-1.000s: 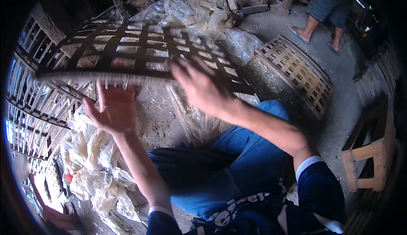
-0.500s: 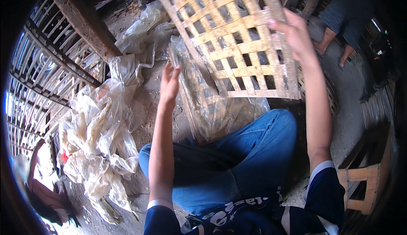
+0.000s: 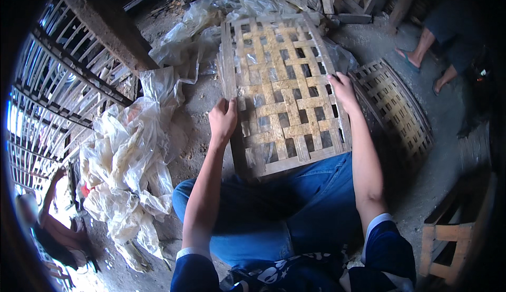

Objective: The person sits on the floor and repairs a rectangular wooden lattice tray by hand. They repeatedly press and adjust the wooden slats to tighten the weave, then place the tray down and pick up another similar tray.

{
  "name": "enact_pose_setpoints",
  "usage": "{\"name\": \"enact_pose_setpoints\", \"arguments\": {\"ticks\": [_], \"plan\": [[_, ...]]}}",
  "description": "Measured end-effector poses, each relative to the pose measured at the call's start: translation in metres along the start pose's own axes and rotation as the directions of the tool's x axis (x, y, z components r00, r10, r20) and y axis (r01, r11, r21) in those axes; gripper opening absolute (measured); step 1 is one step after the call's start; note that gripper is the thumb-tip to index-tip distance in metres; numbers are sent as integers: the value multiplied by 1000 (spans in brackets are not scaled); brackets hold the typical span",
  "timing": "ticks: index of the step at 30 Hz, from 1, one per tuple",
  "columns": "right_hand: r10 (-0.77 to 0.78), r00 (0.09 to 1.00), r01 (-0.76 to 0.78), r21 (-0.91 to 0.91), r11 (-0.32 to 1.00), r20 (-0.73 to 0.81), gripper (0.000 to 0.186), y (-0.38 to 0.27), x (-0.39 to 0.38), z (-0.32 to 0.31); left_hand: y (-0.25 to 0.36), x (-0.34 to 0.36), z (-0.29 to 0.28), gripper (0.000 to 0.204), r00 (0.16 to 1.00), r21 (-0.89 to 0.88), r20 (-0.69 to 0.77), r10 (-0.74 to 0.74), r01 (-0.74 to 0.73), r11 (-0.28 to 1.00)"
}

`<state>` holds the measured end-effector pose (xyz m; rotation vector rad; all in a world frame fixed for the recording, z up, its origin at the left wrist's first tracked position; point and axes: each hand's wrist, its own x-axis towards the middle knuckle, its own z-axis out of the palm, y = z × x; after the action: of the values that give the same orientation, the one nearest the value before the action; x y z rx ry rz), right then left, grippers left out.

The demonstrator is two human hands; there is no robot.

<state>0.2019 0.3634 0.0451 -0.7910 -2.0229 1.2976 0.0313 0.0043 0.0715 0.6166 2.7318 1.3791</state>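
A rectangular woven bamboo tray (image 3: 279,85) with open square gaps lies in front of my folded legs, its near edge by my knee. My left hand (image 3: 223,118) is closed on its left edge. My right hand (image 3: 343,93) grips the right edge, thumb on top. Dried yellowish bits cling to the strips. Clear plastic shows through the gaps, and whatever else lies beneath is mostly hidden.
Crumpled clear plastic sheeting (image 3: 129,157) spreads over the floor at left and behind the tray. Another woven tray (image 3: 392,107) rests at right. A slatted wall (image 3: 58,89) and wooden post (image 3: 105,26) stand left. A person's sandalled feet (image 3: 414,57) are far right; another person sits lower left.
The tray has come down from a raised, tilted position to lie flat before me. My left hand has closed on its left edge; my right hand has lowered with it.
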Motion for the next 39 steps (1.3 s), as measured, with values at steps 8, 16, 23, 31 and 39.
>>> {"name": "enact_pose_setpoints", "arguments": {"ticks": [8, 16, 23, 31, 39], "plan": [[-160, 977, 101, -352, 930, -142, 42, 61, 24, 40, -21, -2, 19, 44, 999, 127, 48, -16, 10, 992], [-177, 984, 146, -535, 832, -6, 36, 61, -4, 58, -50, -3, -3, 49, 918, 352, 392, -65, -84, 932], [-314, 946, 296, -605, 739, 80, 34, 92, -8, 70, -86, 1, 7, 51, 858, 525, 505, -95, -218, 822], [-315, 935, 335, -694, 637, 163, 45, 27, -28, 83, -45, -3, 1, 56, 815, 616, 489, -311, -70, 785], [-557, 607, 738, -144, 659, 567, 59, -40, -91, 190, -38, 12, -1, 59, 728, 601, 555, -403, -17, 799]]}}
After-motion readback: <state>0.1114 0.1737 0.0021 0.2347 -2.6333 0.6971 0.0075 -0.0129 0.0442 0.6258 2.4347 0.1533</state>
